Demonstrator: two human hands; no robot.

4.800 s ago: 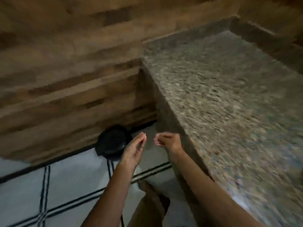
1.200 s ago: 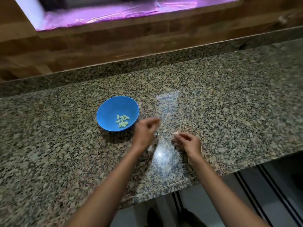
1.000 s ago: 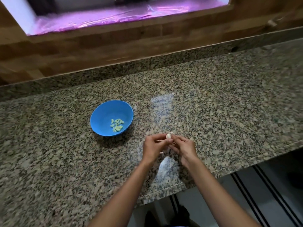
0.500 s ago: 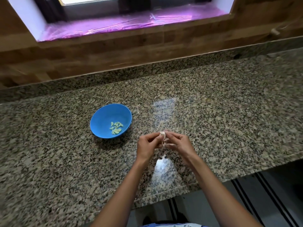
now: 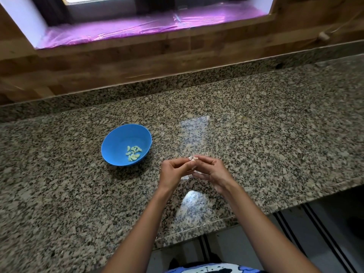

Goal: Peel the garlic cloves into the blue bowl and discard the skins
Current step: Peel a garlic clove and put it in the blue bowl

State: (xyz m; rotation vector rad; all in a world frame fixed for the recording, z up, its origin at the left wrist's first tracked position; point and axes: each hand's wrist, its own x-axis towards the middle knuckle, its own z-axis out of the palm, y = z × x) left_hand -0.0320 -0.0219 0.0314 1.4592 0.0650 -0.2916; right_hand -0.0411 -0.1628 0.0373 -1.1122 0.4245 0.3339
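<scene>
On the bench (image 5: 275, 134), the blue bowl (image 5: 115, 141) stands at left, holding peeled cloves (image 5: 134, 153). Near its right, your left hand (image 5: 173, 171) and right hand (image 5: 213, 172) meet above the bench, fingers curled, both pinching one garlic clove (image 5: 192, 158). A purple-lit window sill (image 5: 137, 26) spans the far side.

Polished speckled granite counter (image 5: 256, 134) gleams glossy around the smooth, plastic-looking blue bowl (image 5: 116, 142), with matt wood panelling (image 5: 137, 62) behind the counter.
</scene>
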